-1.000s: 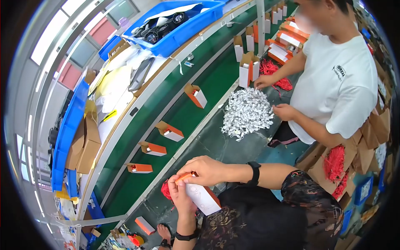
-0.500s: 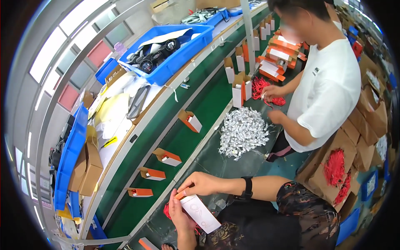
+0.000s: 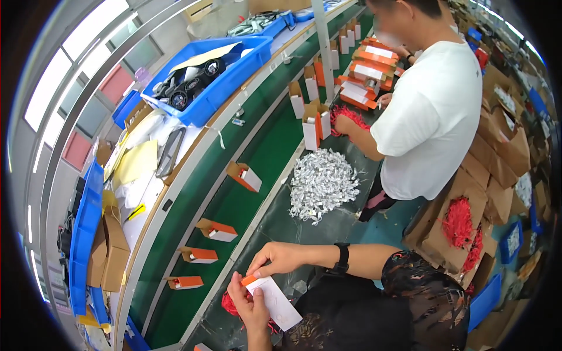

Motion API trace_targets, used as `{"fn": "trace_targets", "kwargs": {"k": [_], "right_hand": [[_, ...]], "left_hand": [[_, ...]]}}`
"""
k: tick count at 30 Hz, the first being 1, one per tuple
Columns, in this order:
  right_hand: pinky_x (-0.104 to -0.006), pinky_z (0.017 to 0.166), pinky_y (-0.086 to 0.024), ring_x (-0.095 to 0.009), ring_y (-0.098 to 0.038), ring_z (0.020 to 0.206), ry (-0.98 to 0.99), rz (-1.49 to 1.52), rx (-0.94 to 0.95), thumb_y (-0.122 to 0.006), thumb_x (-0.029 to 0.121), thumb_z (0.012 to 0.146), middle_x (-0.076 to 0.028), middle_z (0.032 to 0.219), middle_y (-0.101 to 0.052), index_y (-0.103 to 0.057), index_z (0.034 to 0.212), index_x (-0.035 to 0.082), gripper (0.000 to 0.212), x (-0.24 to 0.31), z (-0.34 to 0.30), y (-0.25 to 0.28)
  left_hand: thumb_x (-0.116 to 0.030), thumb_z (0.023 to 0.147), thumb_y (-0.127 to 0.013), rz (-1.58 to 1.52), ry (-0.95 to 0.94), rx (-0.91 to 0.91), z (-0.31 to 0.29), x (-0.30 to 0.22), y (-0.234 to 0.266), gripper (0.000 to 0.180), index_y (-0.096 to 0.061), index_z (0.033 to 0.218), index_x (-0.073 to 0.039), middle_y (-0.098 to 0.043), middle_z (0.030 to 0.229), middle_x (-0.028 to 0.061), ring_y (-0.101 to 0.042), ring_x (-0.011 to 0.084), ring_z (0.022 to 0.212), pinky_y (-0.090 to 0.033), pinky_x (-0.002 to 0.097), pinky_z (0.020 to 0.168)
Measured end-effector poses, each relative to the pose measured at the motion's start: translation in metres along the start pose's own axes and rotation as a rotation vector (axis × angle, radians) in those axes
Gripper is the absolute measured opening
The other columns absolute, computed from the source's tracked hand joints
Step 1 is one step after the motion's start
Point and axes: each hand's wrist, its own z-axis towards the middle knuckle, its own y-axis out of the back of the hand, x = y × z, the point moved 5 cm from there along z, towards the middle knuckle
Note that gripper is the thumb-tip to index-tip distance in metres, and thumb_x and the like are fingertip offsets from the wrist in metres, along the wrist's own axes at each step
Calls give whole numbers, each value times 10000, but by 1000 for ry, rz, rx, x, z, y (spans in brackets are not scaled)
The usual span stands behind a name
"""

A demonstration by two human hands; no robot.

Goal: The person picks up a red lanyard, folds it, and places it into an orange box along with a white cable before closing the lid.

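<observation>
A small white cardboard box with an orange end (image 3: 274,305) lies tilted between my two hands. My left hand (image 3: 253,307) wraps its lower left side, thumb on the white face. At the orange end, the fingers of my right hand (image 3: 280,258) pinch the edge; whether that end is closed cannot be made out. Red stringy pieces (image 3: 230,304) show behind my left hand on the dark work surface (image 3: 234,275). Beyond my right hand sits a heap of small white-and-silver pieces (image 3: 324,184).
Several open orange-and-white boxes (image 3: 217,230) stand along the green conveyor (image 3: 257,167) to the left. A co-worker in a white shirt (image 3: 424,126) reaches over a red pile (image 3: 346,116) ahead. A blue bin of black parts (image 3: 202,111) rests on the side shelf; brown cartons (image 3: 486,158) crowd the right.
My view has shifted, so the surroundings appear farther left. My left thumb now lies over the box's white face. The co-worker has turned and reached farther ahead.
</observation>
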Motion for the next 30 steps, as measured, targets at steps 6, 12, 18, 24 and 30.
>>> {"fn": "trace_targets", "kwargs": {"k": [6,12,18,24,30], "right_hand": [[-272,770,-528,-107,-672,888,-9,-8,-59,-673,170,915,-101,1020,-745,-712,1142,23,274,-10,-8,7],[-344,898,-514,-263,-677,1034,93,-62,-106,-696,204,882,-159,1114,-707,-709,1138,26,313,16,-12,2],[-358,892,-513,-288,-667,1031,99,-19,-303,-700,173,851,-155,1146,-683,-712,1086,19,281,8,-15,-25],[-359,807,-521,-264,-656,970,98,-81,-234,-713,136,818,-131,1067,-680,-742,1024,63,220,-5,7,-59],[-334,910,-516,-239,-614,1103,-33,-7,-400,-677,2,828,-165,1280,-595,-720,1057,33,235,-29,-6,-38]], "left_hand": [[23,907,-553,-232,145,28,2,25,2,435,-475,1335,24,-407,1409,152,-514,235,1222,-420,343,1027],[-55,945,-565,-293,162,-31,7,14,-1,292,-518,1232,-24,-402,1439,187,-497,255,1243,-406,374,1046],[-154,1017,-516,-249,147,-52,0,36,9,265,-499,1246,-23,-415,1437,183,-500,253,1235,-417,374,1038],[-107,864,-654,-185,247,-176,-29,23,30,584,-402,1383,-15,-427,1397,189,-438,268,1284,-342,412,1096],[-224,768,-805,-218,398,179,-63,52,7,916,-274,1477,8,-467,1373,166,-466,262,1289,-375,393,1080]]}}
